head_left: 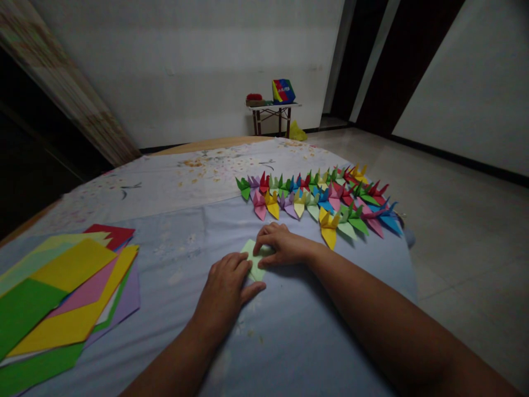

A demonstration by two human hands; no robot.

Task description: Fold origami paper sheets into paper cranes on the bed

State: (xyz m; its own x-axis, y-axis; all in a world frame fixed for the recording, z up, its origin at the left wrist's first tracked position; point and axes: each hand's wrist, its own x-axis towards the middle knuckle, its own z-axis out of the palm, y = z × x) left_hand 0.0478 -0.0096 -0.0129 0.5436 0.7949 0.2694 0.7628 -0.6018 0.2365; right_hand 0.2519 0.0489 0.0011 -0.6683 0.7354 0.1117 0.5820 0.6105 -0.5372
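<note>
A small pale green piece of folded paper [257,268] lies flat on the light blue cloth in front of me. My left hand [225,284] holds its left side down, the fingers close together and the thumb reaching out along the lower edge. From the right, my right hand [281,245] grips the same paper with bent index finger and thumb. Parts of the paper are hidden under the fingers. Beyond my right hand stand several rows of folded paper cranes [300,203] in many colours; a yellow crane [329,227] is among the closest.
Coloured paper sheets [88,264] lie in an overlapping pile at the left. A floral cloth [198,171] covers the far part of the table. Against the back wall, a small table [273,106] bears a colourful bag [283,91]; a yellow plastic bag [296,131] is on the floor.
</note>
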